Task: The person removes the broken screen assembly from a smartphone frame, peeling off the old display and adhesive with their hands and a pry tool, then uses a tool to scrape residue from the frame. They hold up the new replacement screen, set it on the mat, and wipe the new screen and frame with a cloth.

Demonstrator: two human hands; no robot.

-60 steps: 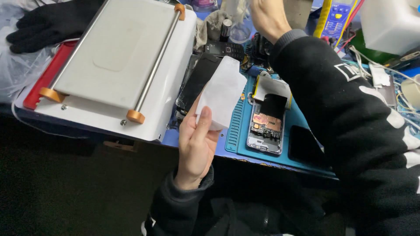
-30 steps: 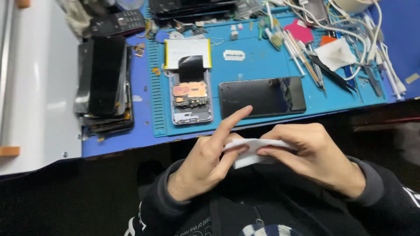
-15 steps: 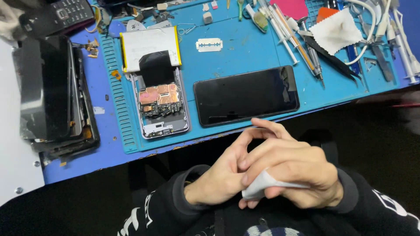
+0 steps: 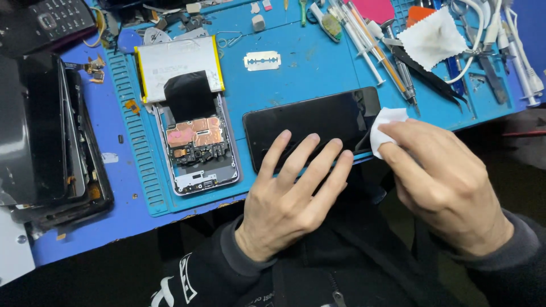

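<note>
Right hand (image 4: 449, 185): fingers drawn together, pinching a small folded white wipe (image 4: 384, 126) and pressing it against the right end of a flat, glossy black glass phone screen panel (image 4: 311, 124); the grip kept the wipe bunched under the fingertips, seemingly so that it could rub the glass. Left hand (image 4: 290, 196): palm down, four fingers spread and laid flat across the near edge of the same panel, holding nothing, apparently to pin the panel so that it would not slide under the wiping. The panel lay lengthwise near the front edge of a blue ribbed silicone work mat (image 4: 296, 68), directly before the person. Just left of the panel, on the mat: an opened phone body with its copper-coloured circuit board exposed (image 4: 196, 145), face up, a silver battery with yellow edges and a black tape flap (image 4: 179, 65) above it. Beyond the panel: a double-edged steel razor blade (image 4: 262, 60), lying apart from the rest. Far right of the mat: a row of syringes and slim metal tools (image 4: 375, 48), and a square white cloth (image 4: 432, 37) resting over them. Left of the mat, on the blue counter (image 4: 122, 219): a stack of dark removed phone screens (image 4: 48, 136), set aside well clear of the hands.
</note>
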